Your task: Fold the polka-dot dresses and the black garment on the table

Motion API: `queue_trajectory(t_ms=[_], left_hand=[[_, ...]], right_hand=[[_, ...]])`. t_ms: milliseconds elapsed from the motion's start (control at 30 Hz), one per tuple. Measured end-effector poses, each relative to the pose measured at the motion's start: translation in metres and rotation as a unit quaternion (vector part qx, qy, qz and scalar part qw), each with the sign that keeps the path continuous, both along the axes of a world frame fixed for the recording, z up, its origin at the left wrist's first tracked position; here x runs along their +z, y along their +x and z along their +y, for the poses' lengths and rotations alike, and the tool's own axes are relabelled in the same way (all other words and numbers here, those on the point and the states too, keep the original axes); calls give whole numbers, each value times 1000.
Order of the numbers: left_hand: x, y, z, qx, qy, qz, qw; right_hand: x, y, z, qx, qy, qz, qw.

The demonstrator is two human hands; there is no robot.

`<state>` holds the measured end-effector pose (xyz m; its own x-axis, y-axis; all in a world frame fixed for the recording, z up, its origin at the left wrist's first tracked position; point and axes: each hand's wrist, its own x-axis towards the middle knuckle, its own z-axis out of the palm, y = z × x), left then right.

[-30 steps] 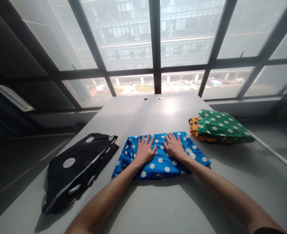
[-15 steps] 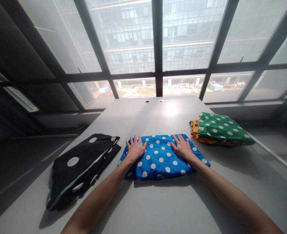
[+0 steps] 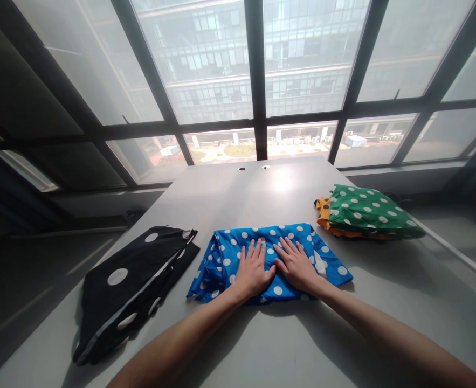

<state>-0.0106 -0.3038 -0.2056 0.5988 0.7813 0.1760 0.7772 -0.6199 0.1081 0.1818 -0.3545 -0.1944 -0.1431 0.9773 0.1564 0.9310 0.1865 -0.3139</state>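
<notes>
A folded blue cloth with white dots lies on the grey table in front of me. My left hand rests flat on its middle, fingers stretched out. My right hand lies flat just beside it, thumbs nearly touching, fingers spread on the cloth. Neither hand grips anything.
A black cloth with large white dots lies at the left. At the right, a green dotted cloth sits on an orange one. Large windows stand behind the table's far edge.
Both hands slid from the cloth's left and right ends back together at its middle. The cloth's left edge is now looser and rumpled.
</notes>
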Motion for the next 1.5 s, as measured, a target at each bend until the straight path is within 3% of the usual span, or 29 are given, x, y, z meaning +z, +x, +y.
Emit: queue_trajectory(t_ms=[133, 233, 367, 533, 667, 733, 900, 1100, 1167, 1267, 1500], left_hand=[[7, -13, -8, -12, -5, 12, 1000], [16, -21, -13, -17, -41, 34, 998], [29, -16, -14, -28, -53, 21, 998], [27, -2, -12, -33, -23, 3, 999], [16, -2, -14, -19, -19, 10, 1000], [16, -4, -16, -18, -14, 4, 1000], [30, -4, -12, -8, -1, -7, 1000], [21, 2, 12, 44, -28, -9, 999], [15, 6, 15, 49, -40, -1, 998], [12, 16, 12, 42, -51, 2, 998], [22, 40, -2, 16, -57, -33, 998]], right_hand=[[3, 25, -14, -38, 38, 84, 995], [6, 68, -25, -145, 56, 180, 971], [19, 125, -32, -276, -109, 338, 893], [45, 144, -26, -243, -314, 522, 755], [51, 126, -14, -210, -370, 562, 709], [51, 116, -9, -193, -388, 566, 701], [51, 102, -1, -171, -362, 548, 735], [55, 96, -4, -164, -383, 609, 675], [62, 95, -7, -179, -390, 616, 661], [79, 93, -13, -190, -366, 625, 663], [120, 88, -18, -183, -352, 628, 670]])
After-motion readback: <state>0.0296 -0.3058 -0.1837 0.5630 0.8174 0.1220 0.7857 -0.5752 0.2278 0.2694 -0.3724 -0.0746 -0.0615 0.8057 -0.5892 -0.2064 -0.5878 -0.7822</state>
